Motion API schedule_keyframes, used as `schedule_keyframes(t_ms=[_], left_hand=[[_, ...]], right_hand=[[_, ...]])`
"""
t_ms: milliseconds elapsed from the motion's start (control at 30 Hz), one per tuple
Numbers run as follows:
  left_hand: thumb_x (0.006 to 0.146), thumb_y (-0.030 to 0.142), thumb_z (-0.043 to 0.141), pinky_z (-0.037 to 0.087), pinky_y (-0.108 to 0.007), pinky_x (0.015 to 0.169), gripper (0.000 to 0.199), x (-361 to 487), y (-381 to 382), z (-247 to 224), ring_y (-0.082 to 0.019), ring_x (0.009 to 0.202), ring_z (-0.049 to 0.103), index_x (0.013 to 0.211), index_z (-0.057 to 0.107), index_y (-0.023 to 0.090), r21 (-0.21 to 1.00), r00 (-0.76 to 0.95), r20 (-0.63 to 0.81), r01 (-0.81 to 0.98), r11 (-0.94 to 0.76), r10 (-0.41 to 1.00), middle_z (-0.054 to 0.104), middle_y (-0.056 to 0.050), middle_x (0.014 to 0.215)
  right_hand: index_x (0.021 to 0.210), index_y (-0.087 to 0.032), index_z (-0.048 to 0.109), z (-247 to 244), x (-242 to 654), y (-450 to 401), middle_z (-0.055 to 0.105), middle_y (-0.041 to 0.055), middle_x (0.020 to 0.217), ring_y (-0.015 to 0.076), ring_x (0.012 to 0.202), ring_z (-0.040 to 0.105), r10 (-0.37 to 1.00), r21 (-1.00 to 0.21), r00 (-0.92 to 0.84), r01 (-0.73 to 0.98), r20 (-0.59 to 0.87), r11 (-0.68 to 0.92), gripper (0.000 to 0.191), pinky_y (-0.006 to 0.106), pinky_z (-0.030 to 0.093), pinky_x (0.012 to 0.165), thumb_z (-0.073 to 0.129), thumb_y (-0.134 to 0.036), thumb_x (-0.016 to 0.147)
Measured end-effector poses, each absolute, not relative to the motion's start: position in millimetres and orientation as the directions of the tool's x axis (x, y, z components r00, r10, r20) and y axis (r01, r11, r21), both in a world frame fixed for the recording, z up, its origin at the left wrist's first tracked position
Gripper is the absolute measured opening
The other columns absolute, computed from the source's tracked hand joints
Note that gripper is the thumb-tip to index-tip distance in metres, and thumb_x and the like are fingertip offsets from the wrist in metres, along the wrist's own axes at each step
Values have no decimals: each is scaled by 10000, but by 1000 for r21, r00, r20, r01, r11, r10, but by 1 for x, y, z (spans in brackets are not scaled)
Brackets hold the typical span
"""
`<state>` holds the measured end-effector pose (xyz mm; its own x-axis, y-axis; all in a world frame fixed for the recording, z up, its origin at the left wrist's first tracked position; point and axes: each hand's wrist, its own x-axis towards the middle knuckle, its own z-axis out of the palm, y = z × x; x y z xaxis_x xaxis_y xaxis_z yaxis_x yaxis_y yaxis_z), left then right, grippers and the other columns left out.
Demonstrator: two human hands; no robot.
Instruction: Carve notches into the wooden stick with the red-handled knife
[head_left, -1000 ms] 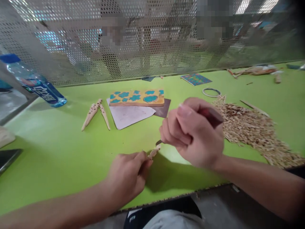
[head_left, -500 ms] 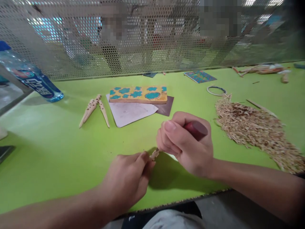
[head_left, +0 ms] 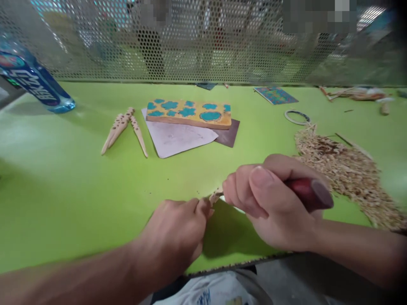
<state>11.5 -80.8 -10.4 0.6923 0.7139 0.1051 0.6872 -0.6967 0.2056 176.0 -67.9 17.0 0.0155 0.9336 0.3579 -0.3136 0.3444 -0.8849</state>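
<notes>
Pale wood, a small notched piece [head_left: 216, 197], sits pinched between the thumb and fingertips of your left hand [head_left: 170, 231], held just above the bench [head_left: 73, 178] near its front edge, between your two hands. Your right hand [head_left: 273, 203] is closed firmly around the dark red handle of a carving knife [head_left: 308, 194], with the fingers curled and the thumb pressed along the grip. Its pale blade shows only in a small glimpse under your fingers, pointing toward the wood; you can't tell whether the edge is touching it.

Only the notched end of the piece shows, so you can't judge how much of it is cut. To your left, two longer carved sticks [head_left: 122, 127] with dotted, notched faces lie side by side and look further worked. Beside them are a sheet of pale paper [head_left: 176, 137], a dark brown sheet of sandpaper [head_left: 230, 133], and a block painted yellow and teal [head_left: 187, 113] resting on both.

To your right, a broad heap of wood shavings [head_left: 343, 173] shows that plenty of cutting has been done. A thin ring [head_left: 297, 117] lies just past it, a water bottle [head_left: 34, 78] lies at the far left, and a perforated metal screen [head_left: 203, 42] closes off the far side of the bench.
</notes>
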Motion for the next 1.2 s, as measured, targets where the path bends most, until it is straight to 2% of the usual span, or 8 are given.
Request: schedule_keyframes(t_ms=[233,333,533,633,700,767,933,1200], left_hand=[[991,173,405,238,-330,461,271,10,-78,-12,-165,402,502,812,608,191,176,679,147,698,-695,719,635,-3,578],[985,171,429,243,-334,474,231,10,-79,-13,-162,405,511,831,601,187,188,652,188,710,-678,735,647,-1,591],[993,161,442,223,-320,456,218,9,-80,-14,-138,393,469,804,544,196,216,655,292,665,-715,697,593,22,573],[999,164,445,220,-315,456,217,9,-80,-17,-131,393,456,804,532,202,239,645,303,661,-711,702,578,31,564],[998,172,448,211,-325,456,210,9,-80,-19,-135,394,450,808,532,205,250,637,308,662,-706,706,577,30,565],[995,176,457,209,-338,456,210,9,-80,-21,-139,389,440,800,530,206,253,632,317,662,-705,707,573,28,560],[981,138,468,227,-357,450,226,9,-80,-20,-138,386,432,774,536,199,247,640,344,644,-724,687,557,26,558],[955,92,488,232,-382,445,230,10,-81,-20,-143,395,397,754,535,195,246,646,394,612,-752,654,522,29,557]], right_hand=[[510,-221,378,21,180,-71,373,-65,437,79,384,290,915,-897,-95,-259,392,358,542,303,255,412,743,-367,882],[543,-227,412,19,181,-63,380,-67,453,82,385,305,909,-873,-65,-316,411,372,500,293,250,405,753,-366,881],[581,-227,388,21,186,-41,324,-93,462,66,364,272,952,-842,-21,-472,306,261,475,256,270,371,736,-316,893],[565,-213,405,31,189,-42,339,-86,456,61,357,283,958,-836,-10,-490,287,246,428,248,263,361,707,-227,867],[553,-207,391,38,191,-46,329,-85,444,58,343,272,947,-819,30,-493,320,292,419,245,233,347,699,-192,835],[547,-203,380,40,191,-50,322,-83,434,56,342,265,935,-808,64,-485,348,334,427,245,229,350,691,-191,840],[583,-213,403,29,188,-51,333,-82,447,69,368,291,945,-836,-51,-483,323,259,427,237,263,379,662,-226,922],[578,-209,445,28,187,-52,358,-74,446,68,373,311,954,-836,-51,-496,296,234,406,242,271,385,657,-189,923]])
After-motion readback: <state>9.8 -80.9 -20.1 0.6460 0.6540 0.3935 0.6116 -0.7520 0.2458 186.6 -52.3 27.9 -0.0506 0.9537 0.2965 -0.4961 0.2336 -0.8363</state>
